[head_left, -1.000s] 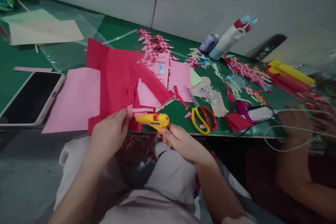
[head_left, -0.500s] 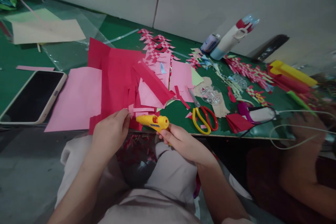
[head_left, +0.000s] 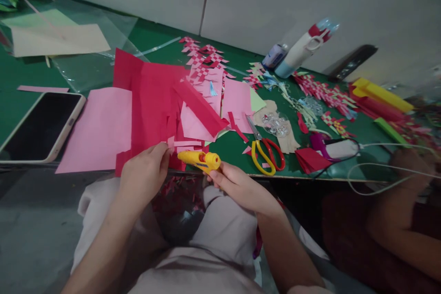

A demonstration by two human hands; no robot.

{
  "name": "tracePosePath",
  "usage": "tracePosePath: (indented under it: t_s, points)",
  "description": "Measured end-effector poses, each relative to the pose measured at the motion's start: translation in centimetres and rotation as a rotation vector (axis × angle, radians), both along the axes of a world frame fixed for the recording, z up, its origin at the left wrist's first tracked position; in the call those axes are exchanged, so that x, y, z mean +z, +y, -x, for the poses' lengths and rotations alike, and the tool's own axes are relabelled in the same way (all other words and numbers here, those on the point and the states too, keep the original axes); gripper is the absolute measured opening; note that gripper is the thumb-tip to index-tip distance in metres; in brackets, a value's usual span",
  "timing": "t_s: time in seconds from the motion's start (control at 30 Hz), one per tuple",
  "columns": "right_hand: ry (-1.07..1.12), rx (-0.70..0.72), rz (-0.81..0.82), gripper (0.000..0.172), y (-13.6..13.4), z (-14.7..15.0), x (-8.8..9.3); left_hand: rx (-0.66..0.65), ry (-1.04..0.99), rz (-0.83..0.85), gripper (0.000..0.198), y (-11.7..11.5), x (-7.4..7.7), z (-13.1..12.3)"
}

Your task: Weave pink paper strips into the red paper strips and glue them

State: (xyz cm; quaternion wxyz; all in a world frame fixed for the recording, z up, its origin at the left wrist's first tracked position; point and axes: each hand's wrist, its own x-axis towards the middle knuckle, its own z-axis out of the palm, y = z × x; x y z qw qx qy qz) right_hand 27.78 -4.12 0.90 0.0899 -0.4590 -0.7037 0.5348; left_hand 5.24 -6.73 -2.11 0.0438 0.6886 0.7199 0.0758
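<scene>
In my right hand (head_left: pixel 234 181) is a yellow glue gun (head_left: pixel 199 159), gripped by its handle, its nozzle end aimed left. My left hand (head_left: pixel 144 170) pinches a small pink paper strip (head_left: pixel 171 141) at the table's front edge, close by the glue gun's tip. More pink and red strips lie just behind that tip. Under and beyond them is a big sheet of red paper (head_left: pixel 155 96). A pink sheet (head_left: pixel 98 128) sits to the left of it. Scissors (head_left: pixel 263 151) with yellow and red handles rest to the right of the glue gun.
A phone (head_left: pixel 37 126) lies at the left edge. Woven paper pieces (head_left: pixel 205 59) are at the back, with a can (head_left: pixel 274 55) and a bottle (head_left: pixel 303 50) against the wall. Another person's arm (head_left: pixel 403 206) and a white cable (head_left: pixel 365 188) are on the right.
My two hands, the glue gun and the pink strip keep nearly the same places. The view has shifted slightly. At the right, the other person's hand has moved a little.
</scene>
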Motion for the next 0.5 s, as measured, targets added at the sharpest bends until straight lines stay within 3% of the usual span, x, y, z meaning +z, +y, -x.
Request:
tracePosePath:
  t_s: [0.23,0.5]
  points:
    - [0.043,-0.037,0.124,0.04,0.1,-1.0,0.4,-0.017,0.019,-0.021,0.026,-0.1,-0.1,0.0]
    - [0.093,-0.215,0.062,0.042,0.3,-2.4,0.3,-0.04,0.044,-0.059,0.029,-0.3,-0.5,0.0]
